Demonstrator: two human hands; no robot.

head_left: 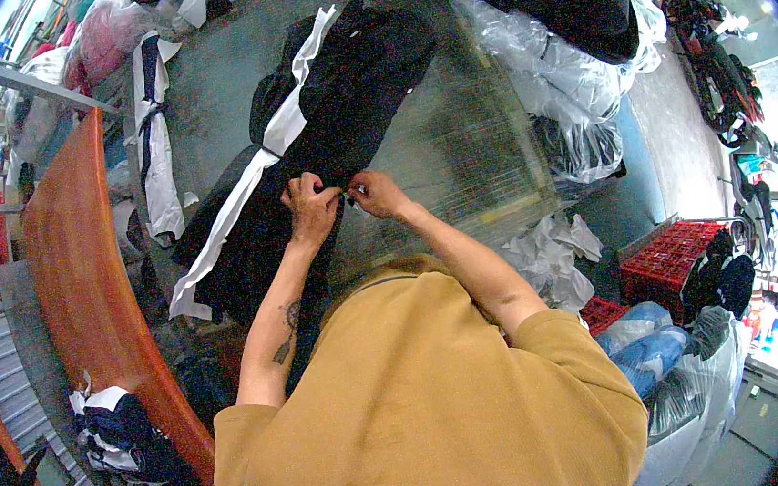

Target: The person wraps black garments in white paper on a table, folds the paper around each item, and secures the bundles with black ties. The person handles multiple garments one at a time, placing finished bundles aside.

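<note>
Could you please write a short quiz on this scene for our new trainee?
1. True or false: the left grip and right grip are close together at the edge of the dark cloth.
2. What colour is the long strip lying over that cloth?
3. Where in the picture are the red crates?
a) Left of the table
b) Right of the table
c) On the table

Key: 1. True. 2. White. 3. b.
</note>
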